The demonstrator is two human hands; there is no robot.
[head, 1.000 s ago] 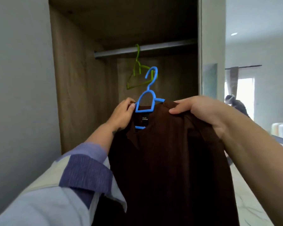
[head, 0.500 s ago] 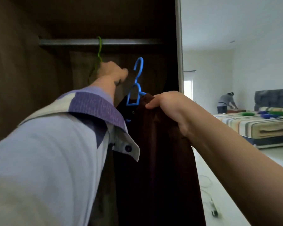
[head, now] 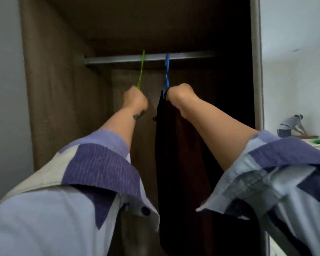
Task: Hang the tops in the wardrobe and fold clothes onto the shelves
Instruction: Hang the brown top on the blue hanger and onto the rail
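Left hand (head: 135,98): fist closed on the green hanger (head: 141,71), at 11 o'clock.
Right hand (head: 179,94): clenched at the brown top (head: 175,145) collar, just below the blue hanger (head: 166,72).
Brown top: hangs from the blue hanger, hooked on the wardrobe rail (head: 118,59) at 12 o'clock.

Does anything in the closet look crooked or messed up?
Nothing looks damaged or spilled. The green hanger leans a bit because the left hand holds its lower end. The blue hanger is hooked on the rail, with the dark brown top hanging straight down from it.
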